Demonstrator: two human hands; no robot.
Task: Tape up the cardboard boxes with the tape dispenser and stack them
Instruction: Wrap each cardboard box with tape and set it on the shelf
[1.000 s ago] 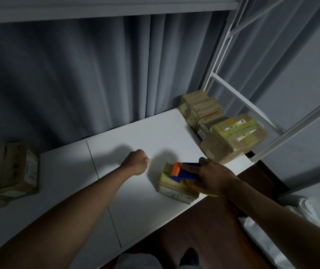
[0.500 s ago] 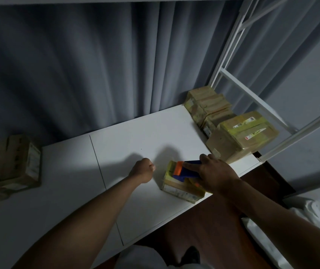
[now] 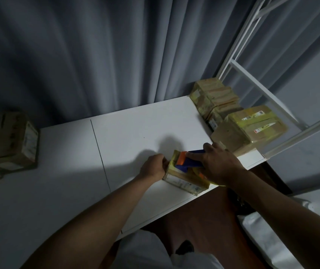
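White and dimly lit, the surface (image 3: 136, 129) carries a small cardboard box (image 3: 182, 180) at its near edge, light, stiff and tape-slick by its look, best steadied by its end where the left hand (image 3: 153, 168) grips while the right hand (image 3: 220, 165) grips the tape dispenser (image 3: 189, 160) on top.

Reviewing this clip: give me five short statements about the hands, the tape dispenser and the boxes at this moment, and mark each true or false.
1. The right hand grips the blue and orange tape dispenser. True.
2. The dispenser sits on top of the small cardboard box. True.
3. The left hand lies flat, far from that box. False: it is at the box's left end, fingers curled.
4. Taped boxes sit at the table's right end. True.
5. The box stands on the floor. False: it is on the white table.
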